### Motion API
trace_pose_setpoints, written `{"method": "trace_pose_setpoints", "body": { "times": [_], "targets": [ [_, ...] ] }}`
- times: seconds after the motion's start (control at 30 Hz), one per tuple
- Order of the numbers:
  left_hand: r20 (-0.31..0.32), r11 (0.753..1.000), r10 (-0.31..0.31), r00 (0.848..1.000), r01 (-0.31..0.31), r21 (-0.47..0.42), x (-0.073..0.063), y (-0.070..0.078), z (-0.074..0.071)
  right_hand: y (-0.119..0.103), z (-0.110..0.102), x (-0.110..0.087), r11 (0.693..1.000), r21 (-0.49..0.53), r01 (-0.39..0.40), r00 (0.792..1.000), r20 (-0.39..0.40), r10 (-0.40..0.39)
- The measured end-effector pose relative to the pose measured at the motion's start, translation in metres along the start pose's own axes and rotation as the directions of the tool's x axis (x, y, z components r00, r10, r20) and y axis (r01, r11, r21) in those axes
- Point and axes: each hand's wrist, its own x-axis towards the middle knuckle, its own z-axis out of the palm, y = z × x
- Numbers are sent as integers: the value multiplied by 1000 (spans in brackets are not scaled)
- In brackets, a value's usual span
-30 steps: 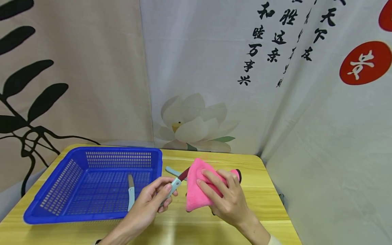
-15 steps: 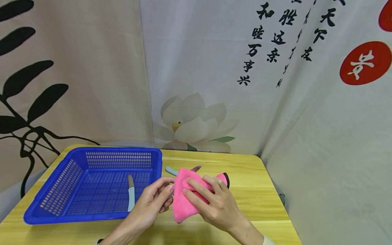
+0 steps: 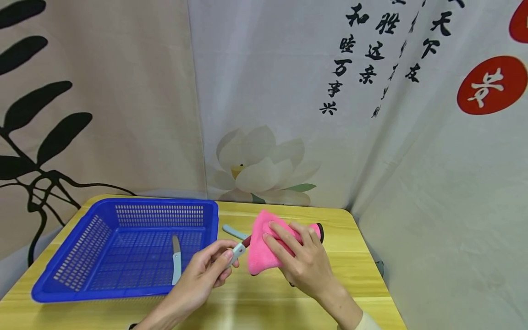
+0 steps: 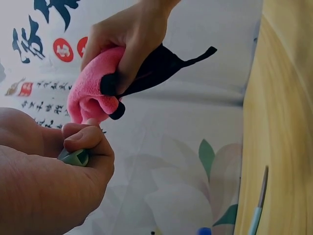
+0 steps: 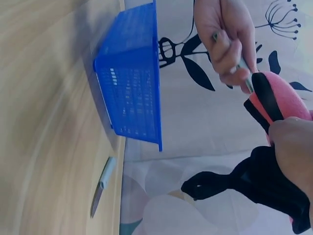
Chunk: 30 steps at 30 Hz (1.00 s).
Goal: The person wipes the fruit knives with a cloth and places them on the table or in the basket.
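My left hand [image 3: 208, 268] grips the pale blue handle of a knife [image 3: 237, 251] above the table. Most of its blade is hidden inside a folded pink cloth [image 3: 264, 243], with a short reddish stretch showing by the handle. My right hand [image 3: 307, 261] holds the cloth around the blade, fingers spread over its top. In the right wrist view the cloth [image 5: 286, 95] has black edging, and a black part with a loop [image 5: 254, 176] hangs below it. A second knife [image 3: 235, 232] lies on the table behind, its blade hidden by the cloth in the head view.
A blue plastic basket [image 3: 123, 291] with perforated walls stands on the left of the wooden table [image 3: 342, 284]. Inside it lies another knife with a pale blue handle [image 3: 177, 268]. A printed curtain [image 3: 264, 91] hangs behind the table.
The right hand slid the cloth toward the left hand, covering the knife handle, then back up and right along the blade. The handle shows again; the left hand stayed nearly still.
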Motion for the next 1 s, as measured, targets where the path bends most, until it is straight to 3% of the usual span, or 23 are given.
{"method": "trace_pose_setpoints", "body": {
  "times": [0.33, 0.57, 0.8, 1.0],
  "targets": [
    [12, 1000, -11, 1000, 11, 7, -1, 0, -2, 21, -1, -12, 998, 0, -67, 997, 41, 67],
    [43, 1000, 1, 999, -1, 2, -4, 0, -4, 35, -4, -24, 988, -30, -154, 986, 63, 155],
    [46, 1000, 9, 999, -8, -22, -5, 1, -5, 34, -8, -28, 982, -46, -185, 983, -26, 184],
    [-1, 999, 16, 1000, -16, -38, -4, 1, -6, 18, -11, -14, 995, -1, -104, 989, -108, 103]
  ]
}}
